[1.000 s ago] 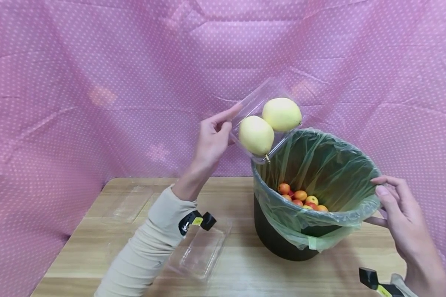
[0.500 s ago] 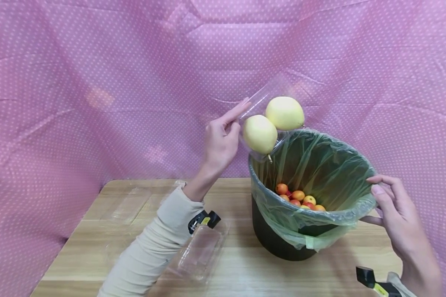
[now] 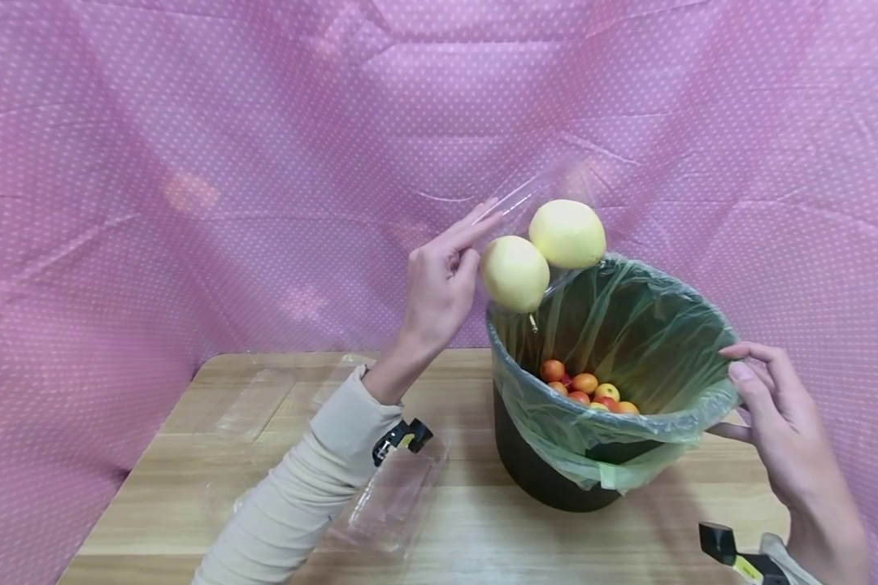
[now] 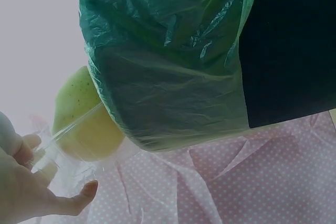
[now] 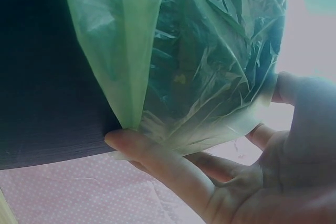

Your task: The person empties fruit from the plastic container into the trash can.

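Observation:
In the head view my left hand (image 3: 442,284) grips the left edge of a clear plastic tray (image 3: 521,193), which is tilted over the rim of a bin. Two pale yellow pears (image 3: 567,234) lie side by side in it, the nearer with its stem pointing down. The black trash bin (image 3: 545,475) leans with its mouth facing me, lined with a green plastic bag (image 3: 556,447). Inside sit several small red and orange fruits (image 3: 584,383). My right hand (image 3: 790,431) holds the bin's right rim; in the right wrist view its fingers (image 5: 157,163) extend beneath the bagged edge.
More clear plastic trays lie on the wooden table (image 3: 468,536): one tray (image 3: 395,500) beside my left forearm, another tray (image 3: 256,402) at the back left. A pink dotted cloth (image 3: 300,162) hangs behind and around the table.
My left hand has moved right with the tray and pears, then dipped slightly toward the bin. The bin and my right hand appear slightly further left.

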{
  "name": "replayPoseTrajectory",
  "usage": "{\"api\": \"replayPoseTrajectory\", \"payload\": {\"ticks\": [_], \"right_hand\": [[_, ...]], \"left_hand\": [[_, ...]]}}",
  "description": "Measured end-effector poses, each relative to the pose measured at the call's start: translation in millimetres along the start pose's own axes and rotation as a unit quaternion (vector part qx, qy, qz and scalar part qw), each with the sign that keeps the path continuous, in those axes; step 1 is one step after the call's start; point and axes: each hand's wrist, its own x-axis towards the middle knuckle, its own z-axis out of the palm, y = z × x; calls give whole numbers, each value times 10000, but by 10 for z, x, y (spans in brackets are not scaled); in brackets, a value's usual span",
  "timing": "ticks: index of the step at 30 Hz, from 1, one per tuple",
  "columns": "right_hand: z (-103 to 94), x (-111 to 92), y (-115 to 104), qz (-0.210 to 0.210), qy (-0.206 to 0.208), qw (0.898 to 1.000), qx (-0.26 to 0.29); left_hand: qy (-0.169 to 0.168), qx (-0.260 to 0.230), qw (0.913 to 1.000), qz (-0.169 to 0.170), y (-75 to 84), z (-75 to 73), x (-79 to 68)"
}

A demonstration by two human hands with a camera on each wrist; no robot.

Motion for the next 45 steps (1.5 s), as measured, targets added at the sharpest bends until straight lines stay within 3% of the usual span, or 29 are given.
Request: {"api": "replayPoseTrajectory", "payload": {"ticks": [12,18,26,45], "right_hand": [[-5,-5,-1,37,18,9999,-125],[10,-9,-3,30,30,9997,-249],[5,-14,-1,37,42,9998,-187],[30,-6,-11,30,72,9994,-323]], "left_hand": [[139,498,9970,581,-18,51,40],[219,673,9955,637,-48,39,33],[-34,598,9927,1044,-48,75,36],[-259,789,9877,1328,-29,128,51]]}}
